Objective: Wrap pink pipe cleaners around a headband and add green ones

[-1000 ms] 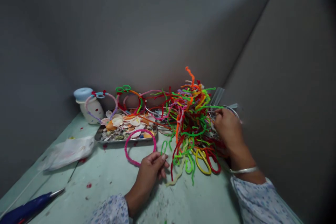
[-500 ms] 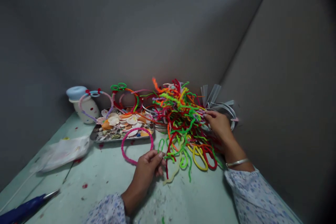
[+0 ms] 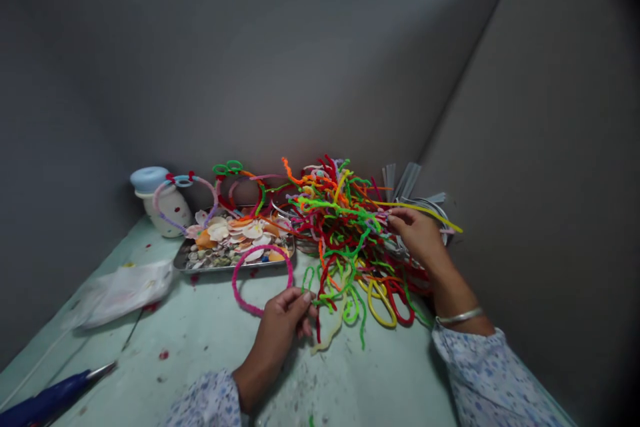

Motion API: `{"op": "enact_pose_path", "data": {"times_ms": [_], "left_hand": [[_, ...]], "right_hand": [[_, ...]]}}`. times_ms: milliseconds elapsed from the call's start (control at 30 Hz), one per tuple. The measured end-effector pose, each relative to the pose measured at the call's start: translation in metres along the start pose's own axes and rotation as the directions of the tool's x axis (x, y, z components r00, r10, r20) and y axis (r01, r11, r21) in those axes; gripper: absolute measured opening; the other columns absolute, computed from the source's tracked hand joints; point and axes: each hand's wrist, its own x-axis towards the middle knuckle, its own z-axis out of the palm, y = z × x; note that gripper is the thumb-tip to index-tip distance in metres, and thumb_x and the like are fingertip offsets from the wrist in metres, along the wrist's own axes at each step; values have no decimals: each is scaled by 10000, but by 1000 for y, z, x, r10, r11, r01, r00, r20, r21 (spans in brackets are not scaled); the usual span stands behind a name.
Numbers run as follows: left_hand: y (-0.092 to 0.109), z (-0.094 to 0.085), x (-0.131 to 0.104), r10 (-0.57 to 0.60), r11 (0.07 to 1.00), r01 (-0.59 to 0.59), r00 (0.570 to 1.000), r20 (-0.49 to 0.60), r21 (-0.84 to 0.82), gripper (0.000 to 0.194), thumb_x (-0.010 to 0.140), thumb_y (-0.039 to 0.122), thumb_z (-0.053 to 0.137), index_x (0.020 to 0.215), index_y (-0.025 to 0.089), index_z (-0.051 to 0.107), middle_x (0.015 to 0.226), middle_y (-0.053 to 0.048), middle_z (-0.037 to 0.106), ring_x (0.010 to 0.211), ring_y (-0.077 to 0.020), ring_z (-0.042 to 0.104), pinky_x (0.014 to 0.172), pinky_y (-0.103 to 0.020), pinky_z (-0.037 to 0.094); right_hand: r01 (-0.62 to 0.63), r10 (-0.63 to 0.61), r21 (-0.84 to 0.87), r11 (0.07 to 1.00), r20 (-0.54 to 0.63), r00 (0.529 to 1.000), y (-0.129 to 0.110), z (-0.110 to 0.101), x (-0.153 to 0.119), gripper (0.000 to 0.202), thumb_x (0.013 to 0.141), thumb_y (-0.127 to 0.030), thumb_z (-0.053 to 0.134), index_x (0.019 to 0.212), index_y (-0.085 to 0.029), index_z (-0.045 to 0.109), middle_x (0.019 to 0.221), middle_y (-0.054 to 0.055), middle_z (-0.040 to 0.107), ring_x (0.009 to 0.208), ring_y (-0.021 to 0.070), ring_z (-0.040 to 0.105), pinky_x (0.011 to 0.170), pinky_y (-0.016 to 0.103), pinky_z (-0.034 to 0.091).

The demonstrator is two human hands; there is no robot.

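A tangled heap of colourful pipe cleaners stands at the middle of the table. My right hand is at its right side, fingertips closed on pinkish-lilac pipe cleaners among the rest. My left hand is low in front, thumb and fingers pinched at a looped green pipe cleaner. A fuzzy pink ring stands just behind my left hand, its lower edge partly hidden by it; whether they touch I cannot tell. Yellow-handled scissors and a red handle loop show under the heap's front.
A metal tray of shells sits left of the heap. Behind it are decorated headbands and a white jar with a blue lid. A plastic bag and a blue glue-gun-like tool lie left. Clear sticks stand back right.
The heap has slumped lower and shifted, and a long yellow pipe cleaner now sticks out to the right above my right hand. My left hand has hardly moved.
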Motion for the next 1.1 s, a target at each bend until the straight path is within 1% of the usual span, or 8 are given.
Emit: {"op": "enact_pose_path", "data": {"times_ms": [200, 300, 400, 533, 700, 800, 900, 1100], "left_hand": [[2, 1, -1, -6, 1000, 5, 1000, 7, 8, 323, 799, 432, 625, 804, 110, 604, 685, -37, 644, 426, -42, 473, 415, -162, 321], [2, 1, 0, 2, 1000, -2, 1000, 10, 13, 321, 804, 430, 618, 787, 110, 597, 689, -43, 647, 428, -43, 470, 420, -167, 324], [3, 1, 1, 7, 1000, -7, 1000, 11, 8, 319, 796, 430, 626, 784, 113, 594, 682, -41, 647, 422, -45, 471, 422, -171, 329], [4, 2, -1, 2, 1000, -2, 1000, 11, -1, 319, 779, 430, 642, 760, 115, 591, 680, -39, 647, 420, -46, 476, 418, -169, 326], [3, 2, -1, -3, 1000, 3, 1000, 11, 2, 322, 773, 433, 645, 746, 117, 586, 667, -37, 649, 404, -42, 471, 404, -163, 313], [3, 2, 0, -8, 1000, 8, 1000, 8, 4, 323, 777, 436, 639, 755, 118, 586, 679, -40, 657, 400, -40, 476, 397, -159, 308], [3, 2, 0, -8, 1000, 8, 1000, 18, 0, 332, 776, 444, 635, 759, 115, 595, 671, -41, 655, 405, -43, 484, 401, -159, 311], [3, 1, -1, -25, 1000, 25, 1000, 2, -9, 345, 751, 455, 657, 780, 115, 601, 687, -45, 661, 398, -47, 490, 395, -165, 314]], "right_hand": [[18, 1, -336, 942, 55, 999, -7, -12, -6, 353, 749, -324, 615, 1036, -129, 680, 956, 155, 701, 872, 281, 628, 773, 361, 435], [194, -205, -501, 843, 34, 978, -20, -13, -9, 328, 821, -305, 535, 1053, -117, 672, 1034, 165, 679, 955, 289, 604, 842, 380, 426], [424, -452, -456, 782, 52, 890, -28, 2, -13, 355, 826, -320, 557, 1106, -119, 640, 1071, 141, 669, 1009, 275, 575, 906, 384, 415], [530, -564, -384, 756, 27, 825, -22, 37, -20, 588, 768, -336, 646, 1296, -125, 498, 1291, 159, 561, 1197, 304, 472, 998, 452, 359], [467, -481, -335, 818, 44, 875, -16, 51, -15, 514, 741, -215, 611, 1244, -133, 542, 1214, 145, 621, 1145, 282, 537, 998, 431, 367], [405, -420, -312, 859, 21, 907, -23, 30, -1, 479, 755, -226, 563, 1226, -143, 553, 1108, 127, 673, 1008, 237, 616, 885, 354, 451], [97, -112, -294, 951, -34, 993, -28, 0, 13, 551, 733, -337, 597, 1253, -164, 539, 924, 93, 713, 798, 226, 653, 721, 327, 486], [-62, 52, -55, 997, -170, 984, -15, -40, 26, 578, 655, -389, 683, 1174, -147, 602, 961, 102, 695, 791, 222, 636, 666, 303, 477]]}}
